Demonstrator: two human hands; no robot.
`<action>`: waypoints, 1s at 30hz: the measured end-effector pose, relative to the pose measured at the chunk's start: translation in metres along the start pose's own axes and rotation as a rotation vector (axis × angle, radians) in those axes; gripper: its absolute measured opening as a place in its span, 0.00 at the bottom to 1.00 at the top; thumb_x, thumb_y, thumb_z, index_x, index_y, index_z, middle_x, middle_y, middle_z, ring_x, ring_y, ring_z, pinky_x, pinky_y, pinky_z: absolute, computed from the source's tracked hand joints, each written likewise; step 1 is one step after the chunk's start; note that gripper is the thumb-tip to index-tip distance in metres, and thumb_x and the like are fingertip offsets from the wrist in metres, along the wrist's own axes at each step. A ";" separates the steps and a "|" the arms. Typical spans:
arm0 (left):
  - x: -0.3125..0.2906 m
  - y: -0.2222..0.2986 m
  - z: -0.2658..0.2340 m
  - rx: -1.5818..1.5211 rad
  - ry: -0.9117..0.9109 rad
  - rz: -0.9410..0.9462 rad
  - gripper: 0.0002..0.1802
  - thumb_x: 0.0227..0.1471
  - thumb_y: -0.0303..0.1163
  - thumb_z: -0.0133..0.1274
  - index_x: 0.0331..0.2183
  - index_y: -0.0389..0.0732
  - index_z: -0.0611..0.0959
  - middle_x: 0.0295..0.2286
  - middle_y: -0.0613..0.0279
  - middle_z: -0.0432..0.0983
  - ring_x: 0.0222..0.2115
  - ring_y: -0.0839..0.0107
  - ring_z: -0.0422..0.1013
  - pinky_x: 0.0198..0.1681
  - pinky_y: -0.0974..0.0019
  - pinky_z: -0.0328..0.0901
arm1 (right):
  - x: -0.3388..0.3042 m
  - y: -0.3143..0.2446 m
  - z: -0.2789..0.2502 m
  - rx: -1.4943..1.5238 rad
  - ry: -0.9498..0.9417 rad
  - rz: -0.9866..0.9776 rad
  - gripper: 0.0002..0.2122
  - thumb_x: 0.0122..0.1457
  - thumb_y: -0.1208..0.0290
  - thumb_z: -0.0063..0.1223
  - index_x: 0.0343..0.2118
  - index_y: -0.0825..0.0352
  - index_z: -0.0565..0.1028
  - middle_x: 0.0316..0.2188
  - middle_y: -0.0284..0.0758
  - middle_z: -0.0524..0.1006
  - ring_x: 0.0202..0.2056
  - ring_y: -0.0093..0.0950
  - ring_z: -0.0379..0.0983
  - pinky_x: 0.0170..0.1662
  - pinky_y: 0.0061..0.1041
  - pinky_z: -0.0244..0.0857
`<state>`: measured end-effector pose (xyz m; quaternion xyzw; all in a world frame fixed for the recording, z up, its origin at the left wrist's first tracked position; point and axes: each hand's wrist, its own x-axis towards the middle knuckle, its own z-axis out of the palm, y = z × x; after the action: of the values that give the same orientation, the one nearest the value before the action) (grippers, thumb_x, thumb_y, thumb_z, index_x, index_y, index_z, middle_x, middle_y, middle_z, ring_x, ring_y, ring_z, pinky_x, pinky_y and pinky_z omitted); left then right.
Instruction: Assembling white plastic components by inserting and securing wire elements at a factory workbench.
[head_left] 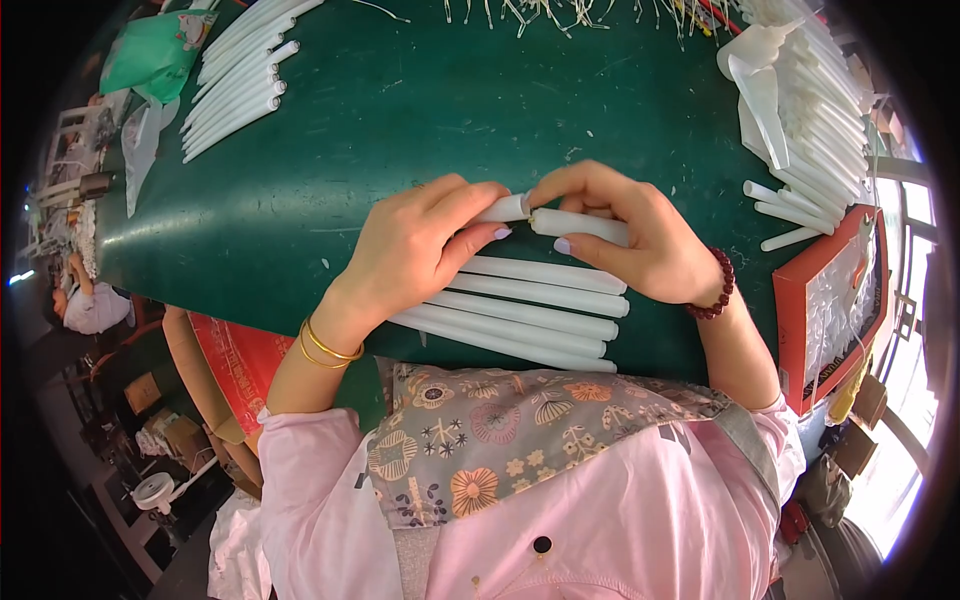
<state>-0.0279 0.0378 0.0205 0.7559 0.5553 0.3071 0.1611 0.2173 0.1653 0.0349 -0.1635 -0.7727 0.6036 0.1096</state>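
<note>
My left hand [405, 245] is closed around a white candle-like tube [508, 208], whose end pokes out past the fingertips. Opposite it, my right hand [650, 235] grips a second white tube [582, 226] between thumb and fingers. The two ends almost meet, and my right index finger touches the end of the left tube. Whether the ends are joined by anything is too small to tell. Below my hands, several slim white tubes [540, 305] lie side by side on the green table [400, 120], their left ends partly hidden by my left hand and wrist.
At the far left is a row of white tubes [240, 80], beside a green bag [155, 55]. Thin pale wires [580, 12] lie along the far edge. A heap of white tubes [820, 120] and a red-sided box [830, 310] stand right. Another person [95, 305] sits far left.
</note>
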 end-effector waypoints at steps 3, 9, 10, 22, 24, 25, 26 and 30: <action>0.002 0.002 -0.005 0.051 -0.021 0.078 0.19 0.52 0.28 0.66 0.48 0.40 0.85 0.27 0.61 0.75 0.23 0.64 0.72 0.28 0.63 0.67 | -0.002 -0.004 0.000 0.075 0.016 0.126 0.16 0.60 0.83 0.58 0.52 0.73 0.78 0.38 0.38 0.80 0.36 0.25 0.75 0.42 0.24 0.70; -0.001 0.004 -0.006 0.119 0.048 0.134 0.20 0.49 0.28 0.67 0.46 0.41 0.87 0.27 0.63 0.76 0.21 0.67 0.70 0.25 0.64 0.65 | -0.005 -0.001 0.009 -0.164 0.072 -0.019 0.13 0.61 0.79 0.61 0.49 0.72 0.79 0.35 0.41 0.81 0.32 0.31 0.77 0.38 0.26 0.70; -0.001 0.006 -0.006 0.121 0.048 0.132 0.20 0.49 0.28 0.67 0.46 0.41 0.87 0.27 0.63 0.76 0.21 0.67 0.70 0.25 0.64 0.65 | -0.004 -0.001 0.009 -0.228 0.062 0.012 0.13 0.60 0.78 0.62 0.48 0.71 0.79 0.34 0.43 0.82 0.30 0.35 0.78 0.37 0.27 0.71; 0.004 0.028 0.000 0.276 0.007 0.232 0.22 0.38 0.27 0.70 0.41 0.41 0.88 0.24 0.67 0.71 0.17 0.69 0.68 0.19 0.65 0.62 | -0.018 0.007 0.012 -0.613 0.136 -0.258 0.16 0.55 0.73 0.67 0.47 0.67 0.81 0.25 0.40 0.79 0.23 0.42 0.77 0.26 0.36 0.68; 0.004 0.024 0.003 0.257 0.007 0.226 0.22 0.38 0.27 0.70 0.41 0.41 0.88 0.24 0.67 0.71 0.17 0.69 0.68 0.19 0.65 0.61 | -0.018 0.012 0.015 -0.650 0.150 -0.298 0.16 0.55 0.72 0.67 0.47 0.67 0.81 0.22 0.38 0.77 0.22 0.41 0.76 0.24 0.36 0.67; 0.007 0.021 0.005 0.247 0.024 0.224 0.22 0.38 0.27 0.70 0.41 0.41 0.88 0.24 0.67 0.70 0.17 0.68 0.68 0.19 0.65 0.61 | -0.018 0.013 0.014 -0.653 0.157 -0.297 0.16 0.55 0.72 0.67 0.47 0.67 0.81 0.22 0.38 0.77 0.22 0.41 0.76 0.24 0.36 0.67; 0.007 0.020 0.008 0.246 0.024 0.232 0.22 0.38 0.27 0.70 0.41 0.41 0.88 0.24 0.67 0.70 0.17 0.68 0.68 0.19 0.65 0.61 | -0.019 0.014 0.015 -0.643 0.161 -0.292 0.16 0.55 0.72 0.67 0.47 0.67 0.81 0.22 0.38 0.77 0.22 0.40 0.76 0.24 0.36 0.67; 0.003 0.027 0.012 0.278 0.006 0.214 0.18 0.43 0.29 0.68 0.41 0.42 0.88 0.24 0.68 0.70 0.17 0.69 0.68 0.19 0.64 0.63 | -0.025 0.017 0.019 -0.645 0.174 -0.280 0.17 0.54 0.73 0.67 0.48 0.67 0.81 0.23 0.37 0.77 0.22 0.40 0.76 0.24 0.35 0.67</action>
<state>0.0002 0.0326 0.0277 0.8249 0.5090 0.2452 0.0199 0.2352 0.1428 0.0144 -0.1331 -0.9260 0.2918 0.1993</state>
